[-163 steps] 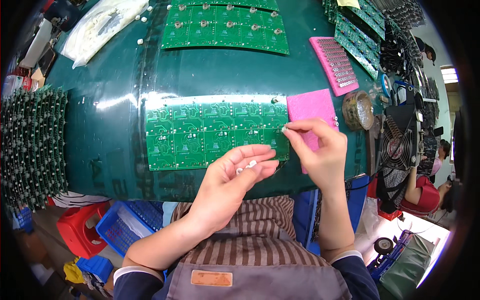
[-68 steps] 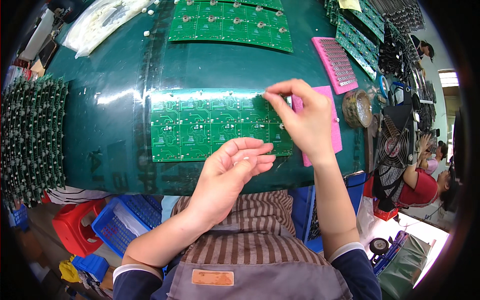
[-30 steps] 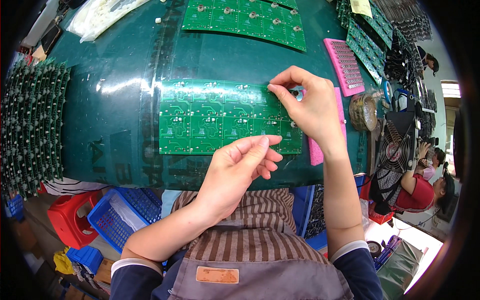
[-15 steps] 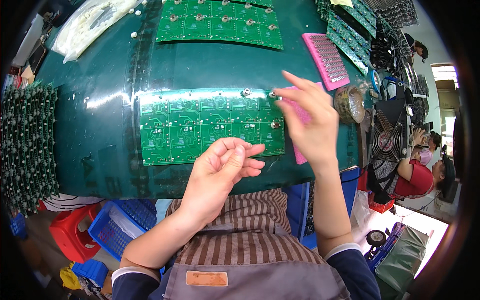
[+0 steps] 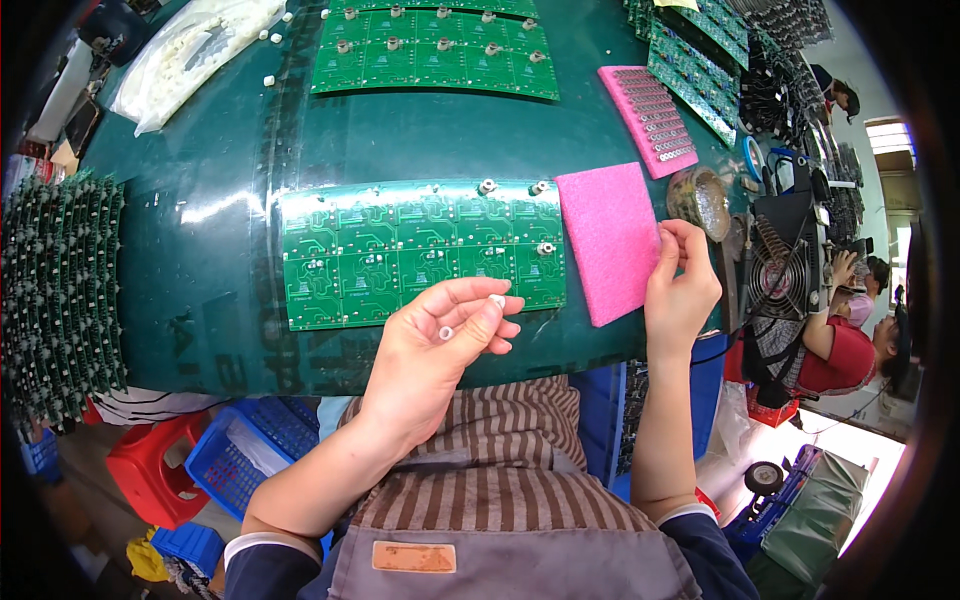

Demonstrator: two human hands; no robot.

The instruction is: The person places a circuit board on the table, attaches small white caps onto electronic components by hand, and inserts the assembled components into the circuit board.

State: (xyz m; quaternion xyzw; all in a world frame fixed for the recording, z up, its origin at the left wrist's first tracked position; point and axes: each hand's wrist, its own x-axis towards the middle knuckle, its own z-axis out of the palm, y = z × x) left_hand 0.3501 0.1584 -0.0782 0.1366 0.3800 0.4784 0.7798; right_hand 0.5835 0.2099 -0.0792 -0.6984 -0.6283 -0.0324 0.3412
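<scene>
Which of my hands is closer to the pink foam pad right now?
Right. The right hand sits at the right edge of the pink foam pad, fingertips about touching it. The left hand is below and left of it, over the table's near edge, holding small white parts.

left hand [image 5: 435,345] cupped, right hand [image 5: 682,290] pinching

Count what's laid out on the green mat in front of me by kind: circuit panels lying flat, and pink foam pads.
Green circuit panels: 2, near and far
Pink foam pads: 2, plain and ridged
Total: 4
</scene>
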